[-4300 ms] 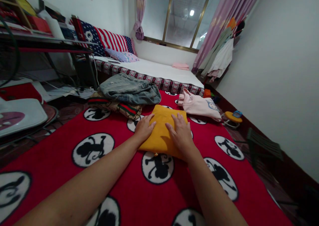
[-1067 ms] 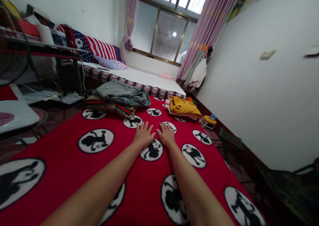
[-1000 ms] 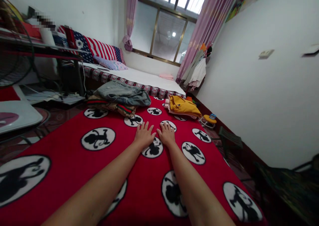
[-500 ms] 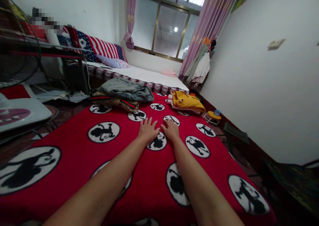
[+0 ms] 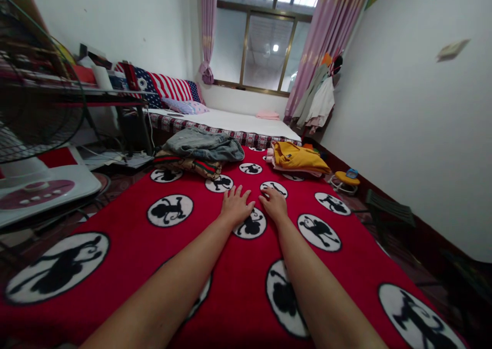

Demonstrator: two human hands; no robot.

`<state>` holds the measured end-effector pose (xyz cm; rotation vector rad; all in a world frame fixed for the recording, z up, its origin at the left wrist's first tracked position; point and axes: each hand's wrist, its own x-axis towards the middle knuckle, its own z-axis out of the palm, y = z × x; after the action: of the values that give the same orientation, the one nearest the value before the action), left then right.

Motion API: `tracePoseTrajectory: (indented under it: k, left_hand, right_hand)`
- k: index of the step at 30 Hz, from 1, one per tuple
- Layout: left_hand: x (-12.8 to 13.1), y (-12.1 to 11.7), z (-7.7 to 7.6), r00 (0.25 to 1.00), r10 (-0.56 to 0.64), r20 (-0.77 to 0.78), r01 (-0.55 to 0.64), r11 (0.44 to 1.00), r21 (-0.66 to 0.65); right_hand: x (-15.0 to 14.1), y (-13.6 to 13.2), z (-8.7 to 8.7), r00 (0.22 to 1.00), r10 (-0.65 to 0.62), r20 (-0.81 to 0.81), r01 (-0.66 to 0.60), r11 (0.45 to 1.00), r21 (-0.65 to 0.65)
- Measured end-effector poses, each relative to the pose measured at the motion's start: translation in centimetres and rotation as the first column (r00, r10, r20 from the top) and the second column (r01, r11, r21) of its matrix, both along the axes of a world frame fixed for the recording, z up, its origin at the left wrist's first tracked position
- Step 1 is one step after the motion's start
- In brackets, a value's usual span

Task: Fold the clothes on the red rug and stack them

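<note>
My left hand [image 5: 237, 205] lies palm down with spread fingers on a red blanket [image 5: 230, 267] printed with black monkey figures in white circles. Beside it, a small gap away, my right hand [image 5: 273, 203] rests on the same cloth, fingers stretched forward and a little apart. Neither holds anything. Beyond the left hand is a pile of clothes, with grey-blue denim [image 5: 205, 144] over a tan patterned garment [image 5: 188, 163] with a green and red stripe. Past the right hand lies a folded yellow garment [image 5: 300, 157] on top of pink cloth.
A bed with a white sheet [image 5: 238, 120] stands below the window. On the left are a fan [image 5: 42, 180] and a cluttered desk [image 5: 115, 97]. To the right are a small yellow stool [image 5: 347, 178], a dark folding stool [image 5: 390, 208] and hanging clothes [image 5: 321, 103].
The view has shifted, so the whole room sits slightly lower and further right in the picture. Both hands stay on about the same spot of the blanket.
</note>
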<state>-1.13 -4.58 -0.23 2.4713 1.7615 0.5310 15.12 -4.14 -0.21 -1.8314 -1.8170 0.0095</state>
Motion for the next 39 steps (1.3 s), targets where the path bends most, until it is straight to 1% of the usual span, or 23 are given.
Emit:
tracePoseTrajectory:
  k: [2, 6, 13, 20, 22, 24, 26, 27, 29, 30, 32, 33, 34, 35, 36, 37, 38, 39]
  left_hand:
    - [0.0, 0.1, -0.2, 1.0, -0.006, -0.001, 0.006, 1.0, 0.013]
    - [0.0, 0.3, -0.4, 1.0, -0.005, -0.015, 0.006, 1.0, 0.022]
    - [-0.1, 0.0, -0.2, 0.999, -0.021, -0.034, 0.022, 0.999, 0.028]
    - [0.0, -0.3, 0.0, 0.999, -0.028, -0.038, 0.029, 0.999, 0.025]
    - [-0.1, -0.6, 0.0, 0.998, -0.046, -0.042, 0.047, 0.999, 0.021]
    - [-0.5, -0.7, 0.1, 0.993, -0.104, -0.053, 0.104, 0.994, 0.014]
    - [-1.6, -0.1, 0.7, 0.966, -0.248, -0.069, 0.248, 0.969, -0.009]
    - [-2.4, 0.6, 1.3, 0.945, -0.319, -0.068, 0.319, 0.948, -0.007]
    - [-4.5, 2.8, 3.3, 0.92, -0.386, -0.062, 0.39, 0.919, 0.065]
    - [-5.8, 4.2, 4.6, 0.947, -0.316, -0.05, 0.32, 0.935, 0.154]
    - [-8.8, 7.7, 7.5, 0.989, -0.129, -0.071, 0.146, 0.932, 0.332]
    - [-10.5, 9.6, 8.8, 0.999, 0.007, -0.049, 0.013, 0.914, 0.404]
    - [-12.2, 11.4, 9.9, 0.985, 0.174, 0.004, -0.159, 0.888, 0.431]
    - [-13.8, 13.0, 10.8, 0.945, 0.321, 0.065, -0.32, 0.861, 0.395]
    - [-15.5, 14.6, 11.4, 0.895, 0.43, 0.114, -0.443, 0.838, 0.317]
    - [-16.9, 15.9, 11.8, 0.852, 0.503, 0.145, -0.523, 0.821, 0.228]
    - [-18.2, 17.1, 11.8, 0.819, 0.55, 0.16, -0.571, 0.809, 0.14]
    - [-19.3, 18.1, 11.7, 0.799, 0.579, 0.162, -0.594, 0.802, 0.058]
  right_hand:
    - [0.0, 0.0, 0.0, 1.0, 0.006, -0.003, -0.006, 1.0, 0.017]
    - [0.1, 0.2, -0.1, 1.0, 0.003, -0.016, -0.003, 1.0, 0.004]
    - [0.2, 0.4, -0.3, 0.999, 0.009, -0.031, -0.009, 1.0, 0.019]
    - [0.0, 0.1, 0.0, 0.999, -0.005, -0.033, 0.006, 1.0, 0.008]
    - [-0.1, 0.0, 0.0, 1.0, -0.003, -0.03, 0.003, 1.0, 0.008]
    - [-0.1, 0.0, 0.0, 0.999, -0.004, -0.033, 0.005, 1.0, 0.011]
    - [0.0, 0.0, -0.2, 0.999, 0.0, -0.041, 0.001, 1.0, 0.018]
    - [0.1, 0.1, -0.2, 0.999, 0.008, -0.044, -0.007, 1.0, 0.023]
    - [0.1, 0.2, -0.4, 0.998, 0.032, -0.048, -0.031, 0.999, 0.032]
    - [0.1, 0.2, -0.5, 0.998, 0.044, -0.048, -0.043, 0.998, 0.036]
    - [0.1, 0.2, -0.5, 0.996, 0.072, -0.053, -0.069, 0.997, 0.042]
    - [0.1, 0.2, -0.6, 0.995, 0.085, -0.06, -0.082, 0.996, 0.046]
    - [0.1, 0.1, -0.5, 0.993, 0.098, -0.071, -0.095, 0.994, 0.049]
    - [0.0, 0.1, -0.5, 0.99, 0.111, -0.083, -0.107, 0.993, 0.052]
    - [0.0, 0.0, -0.5, 0.988, 0.121, -0.097, -0.116, 0.992, 0.054]
    - [-0.1, -0.1, -0.4, 0.986, 0.125, -0.112, -0.12, 0.991, 0.057]
    - [-0.2, -0.2, -0.4, 0.984, 0.128, -0.125, -0.121, 0.991, 0.059]
    - [-0.2, -0.3, -0.3, 0.982, 0.13, -0.137, -0.123, 0.991, 0.062]
